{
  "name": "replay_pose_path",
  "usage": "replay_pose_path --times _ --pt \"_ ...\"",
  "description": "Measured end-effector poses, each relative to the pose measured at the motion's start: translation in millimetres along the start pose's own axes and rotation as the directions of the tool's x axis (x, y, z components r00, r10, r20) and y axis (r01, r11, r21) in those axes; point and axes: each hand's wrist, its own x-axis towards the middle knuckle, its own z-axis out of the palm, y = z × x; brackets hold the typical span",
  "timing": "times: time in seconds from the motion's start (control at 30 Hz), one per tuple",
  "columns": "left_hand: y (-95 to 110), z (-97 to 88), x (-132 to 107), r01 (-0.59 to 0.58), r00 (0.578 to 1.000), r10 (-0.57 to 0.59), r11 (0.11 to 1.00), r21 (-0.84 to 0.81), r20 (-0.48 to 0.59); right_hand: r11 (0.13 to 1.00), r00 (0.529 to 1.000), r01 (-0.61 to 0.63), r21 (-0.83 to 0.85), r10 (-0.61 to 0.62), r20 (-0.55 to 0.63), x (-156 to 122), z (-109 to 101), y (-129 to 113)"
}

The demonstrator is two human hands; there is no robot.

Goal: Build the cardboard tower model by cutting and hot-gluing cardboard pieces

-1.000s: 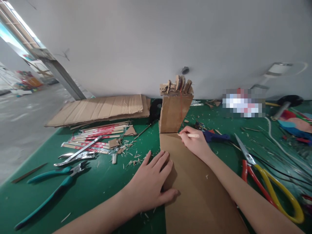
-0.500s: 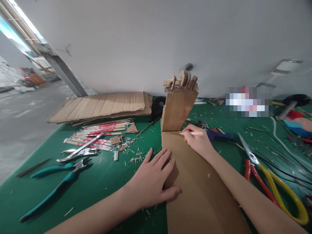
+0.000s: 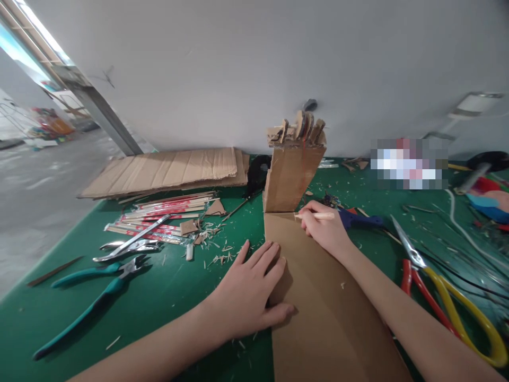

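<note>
A long flat sheet of brown cardboard runs from the near edge toward an upright cardboard block with cut cardboard pieces along its top. My left hand lies open, fingers spread, across the sheet's left edge, with the thumb on the cardboard. My right hand rests near the sheet's far right corner, closed in a writing grip around a pencil-like pale wooden stick. The stick's tip meets the sheet close to the foot of the block.
Teal-handled cutters, metal pliers and chopsticks in red-printed wrappers lie left, among wood shavings. Folded cardboard is behind them. Large scissors with red and yellow handles, a blue-handled tool and wires occupy the right.
My right hand and the stick have shifted very slightly right in view, much as the surroundings have. My left hand stays flat in place.
</note>
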Motion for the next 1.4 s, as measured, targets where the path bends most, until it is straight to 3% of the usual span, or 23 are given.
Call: replay_pose_path --times 0.17,0.67,0.87,1.0,1.2,1.3,1.4 --pt "-1.0 0.7 0.5 -0.005 1.0 0.005 1.0 0.006 -0.005 0.996 0.996 -0.076 0.054 0.074 0.044 0.5 -2.8 0.0" --pt "-1.2 1.4 0.1 -0.002 1.0 0.002 1.0 0.0 -0.002 0.989 0.996 -0.086 0.118 0.08 0.048 -3.8 -3.3 -2.8" --pt "-1.4 1.3 -0.5 -0.003 1.0 0.003 1.0 -0.005 -0.002 0.94 0.987 -0.042 0.339 0.092 -0.135 -5.7 -6.7 -7.3" --pt "-1.9 0.8 -1.1 -0.005 1.0 0.005 1.0 -0.008 -0.01 0.95 0.98 0.04 0.308 0.023 -0.198 -4.0 -23.5 -13.1" --pt "-2.5 1.8 -2.3 -0.019 0.999 0.018 1.0 -0.011 -0.032 0.875 0.997 0.035 0.483 -0.06 0.038 -6.0 -58.1 -27.8" --pt "-2.0 2.1 -2.6 -0.023 0.999 0.022 1.0 -0.01 -0.037 0.866 0.992 -0.022 0.499 -0.045 0.121 -9.0 -55.6 -30.4" --pt "-1.1 1.7 -2.9 -0.019 0.999 0.019 1.0 -0.01 -0.033 0.921 0.99 -0.045 0.387 -0.01 0.139 -10.3 -40.4 -28.4"
